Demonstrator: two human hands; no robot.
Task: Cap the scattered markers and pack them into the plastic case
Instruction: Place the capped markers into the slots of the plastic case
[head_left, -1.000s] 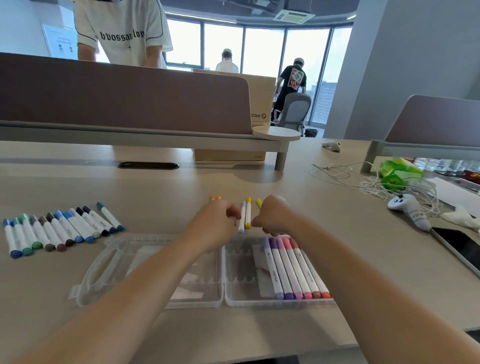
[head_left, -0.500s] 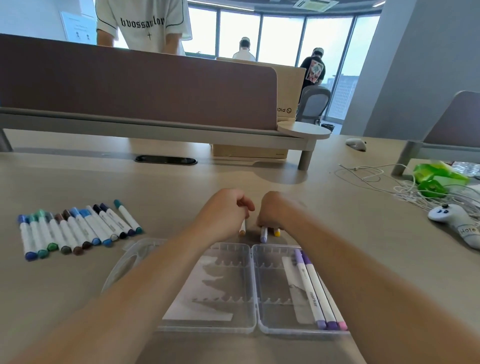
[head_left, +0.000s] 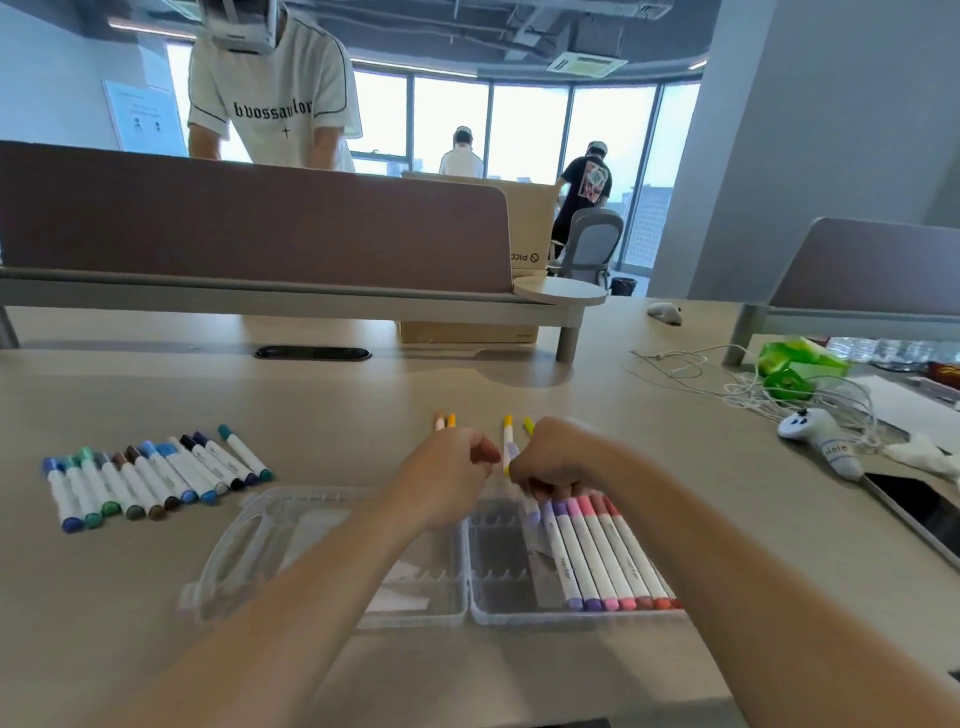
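The clear plastic case (head_left: 322, 493) lies open on the desk in front of me. Several capped markers (head_left: 602, 556), purple through red, fill the right side of its right half. My right hand (head_left: 556, 462) grips a lilac marker (head_left: 531, 513), tilted, with its lower end over the case's far edge next to the packed row. My left hand (head_left: 452, 470) hovers just left of it, fingers curled, with nothing visible in it. Orange markers (head_left: 445, 420) and yellow markers (head_left: 507, 431) lie on the desk behind my hands. A row of blue, green and brown markers (head_left: 156, 478) lies at the left.
A white controller (head_left: 821, 441), tangled white cables (head_left: 753, 389) and a green object (head_left: 795, 364) sit at the right, with a dark tablet (head_left: 919, 509) near the edge. A brown desk partition (head_left: 260, 234) stands behind, and a person in a white shirt beyond it.
My hands were pressed together around a marker. They have separated, and my right hand has brought the lilac marker down toward the case. My head has tilted up.
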